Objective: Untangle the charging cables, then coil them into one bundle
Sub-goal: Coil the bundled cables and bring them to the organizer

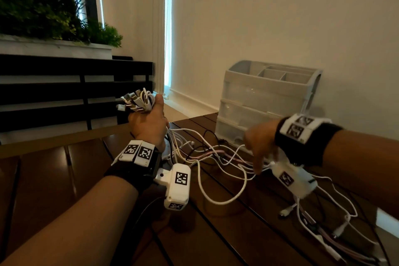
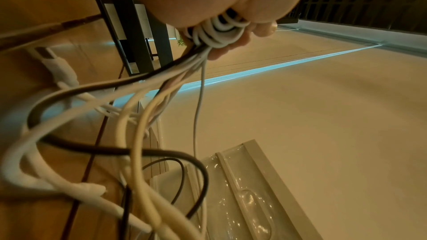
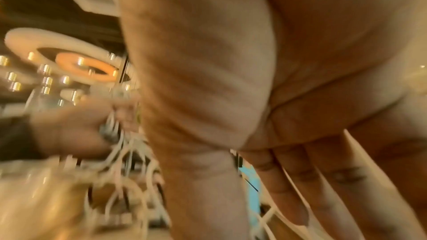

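My left hand (image 1: 149, 121) is raised above the table and grips a bunch of charging cables, whose plug ends (image 1: 136, 101) stick out above the fist. In the left wrist view, white loops (image 2: 219, 32) sit inside my curled fingers (image 2: 261, 28), and white, cream and black strands hang down from them. These strands trail into a loose tangle of cables (image 1: 216, 157) on the table. My right hand (image 1: 260, 149) hovers over that tangle with its fingers (image 3: 289, 180) straight and pointing down. A white strand runs just behind them; no grip on it shows. More cable tails (image 1: 323, 222) lie at the right.
A translucent drawer organizer (image 1: 263, 101) stands against the wall at the back of the dark slatted wooden table (image 1: 237, 233), just behind the tangle. A black slatted railing (image 1: 64, 93) and a planter with green plants (image 1: 43, 13) are at the left.
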Demonstrator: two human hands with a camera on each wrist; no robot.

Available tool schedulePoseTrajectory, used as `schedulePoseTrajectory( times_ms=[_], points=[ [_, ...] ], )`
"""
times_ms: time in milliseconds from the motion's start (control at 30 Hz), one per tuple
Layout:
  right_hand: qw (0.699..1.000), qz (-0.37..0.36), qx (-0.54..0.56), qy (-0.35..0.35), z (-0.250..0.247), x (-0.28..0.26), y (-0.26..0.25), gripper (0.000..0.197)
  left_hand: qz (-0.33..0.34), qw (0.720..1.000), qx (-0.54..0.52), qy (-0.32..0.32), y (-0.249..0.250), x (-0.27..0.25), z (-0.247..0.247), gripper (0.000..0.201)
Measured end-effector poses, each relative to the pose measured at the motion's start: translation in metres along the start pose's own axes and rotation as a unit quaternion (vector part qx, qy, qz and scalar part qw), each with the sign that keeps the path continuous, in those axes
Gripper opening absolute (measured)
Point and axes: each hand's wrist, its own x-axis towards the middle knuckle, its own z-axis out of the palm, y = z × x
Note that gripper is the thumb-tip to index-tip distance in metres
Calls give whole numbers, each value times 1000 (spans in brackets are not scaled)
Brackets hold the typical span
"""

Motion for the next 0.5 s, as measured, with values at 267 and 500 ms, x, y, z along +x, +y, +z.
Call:
schedulePoseTrajectory(
  times_ms=[267, 500],
  points=[
    [994, 18, -100, -40, 45, 22, 24, 37, 7, 1000, 11, -15, -1, -4, 0, 33],
    [974, -31, -222, -20, 32, 18, 25, 18, 14, 999, 27, -27, -5, -5, 1, 44]
  ],
)
